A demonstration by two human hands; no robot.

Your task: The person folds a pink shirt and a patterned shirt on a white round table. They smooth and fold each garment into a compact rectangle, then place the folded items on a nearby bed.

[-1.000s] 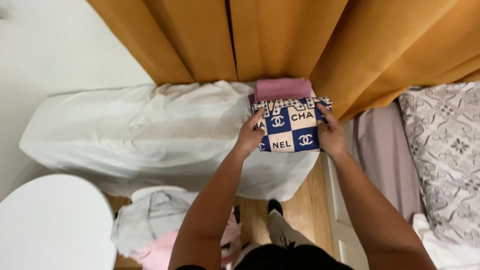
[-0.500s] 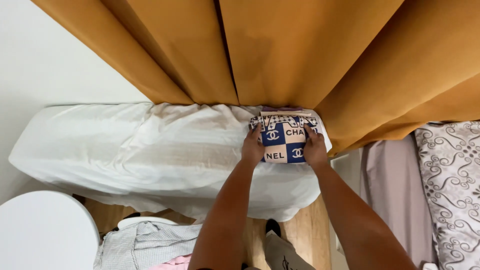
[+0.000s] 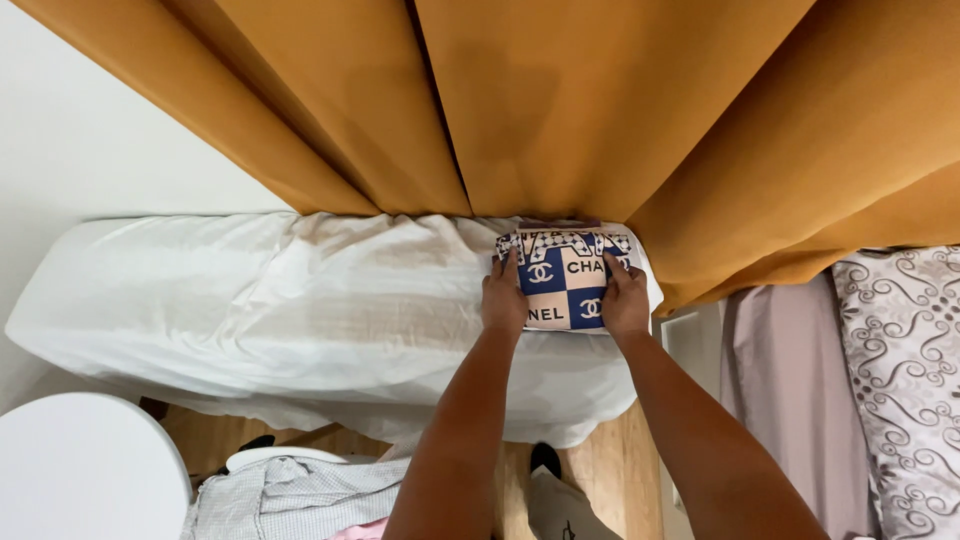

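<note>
Head view, both hands' fingers (image 3: 507, 272) flat on folded cloth (image 3: 566, 283)

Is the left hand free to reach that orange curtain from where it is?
Probably yes: the left hand rests on the folded checked cloth, and the curtain hangs just beyond with nothing between.

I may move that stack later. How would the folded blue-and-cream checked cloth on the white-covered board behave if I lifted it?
The folded checked cloth would probably be floppy, sagging or unfolding unless supported underneath, since it looks like soft fabric. It seems light for its size. Lying flat under the left hand and right hand on the white cover, it shouldn't roll or tip.
</note>
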